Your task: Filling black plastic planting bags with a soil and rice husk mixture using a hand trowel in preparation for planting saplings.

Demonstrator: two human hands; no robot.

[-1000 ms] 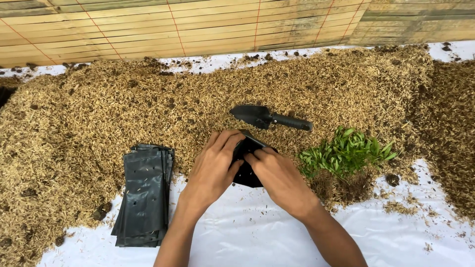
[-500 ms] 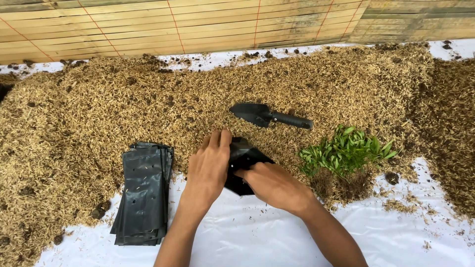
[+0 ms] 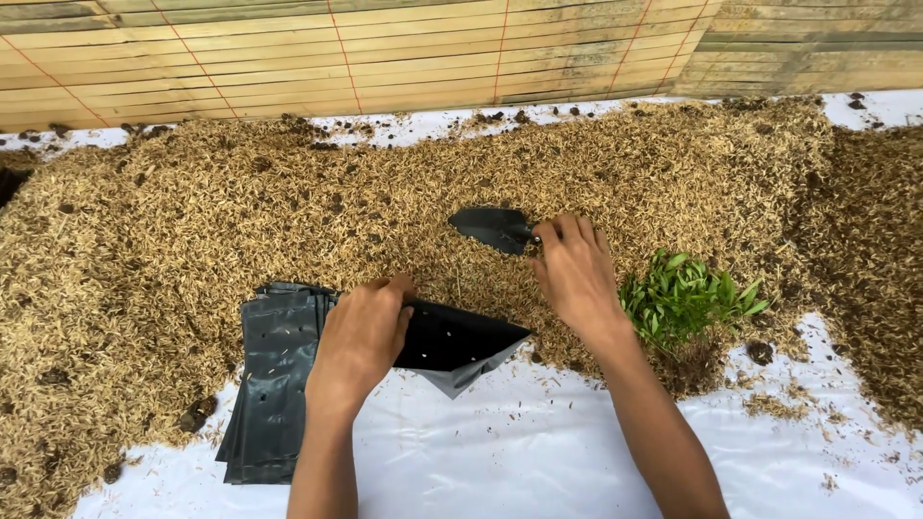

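Note:
My left hand [image 3: 361, 336] grips one edge of an opened black plastic grow bag [image 3: 457, 343] that lies on its side at the near edge of the husk heap. My right hand [image 3: 575, 272] rests farther back, fingers curled over the handle of a black hand trowel [image 3: 495, 229] lying on the husks; the handle is hidden under the hand. A bundle of green seedlings [image 3: 685, 298] lies just right of my right wrist. A stack of flat black bags [image 3: 274, 380] sits left of my left hand.
A wide heap of tan rice husks [image 3: 221, 221] covers the white sheet [image 3: 519, 452]. Darker soil [image 3: 880, 269] lies at the right. A bamboo-slat wall [image 3: 385, 53] runs along the back.
My right hand has left the bag and reached back to the trowel handle. My left hand now holds the bag alone, and the bag has spread open to the right.

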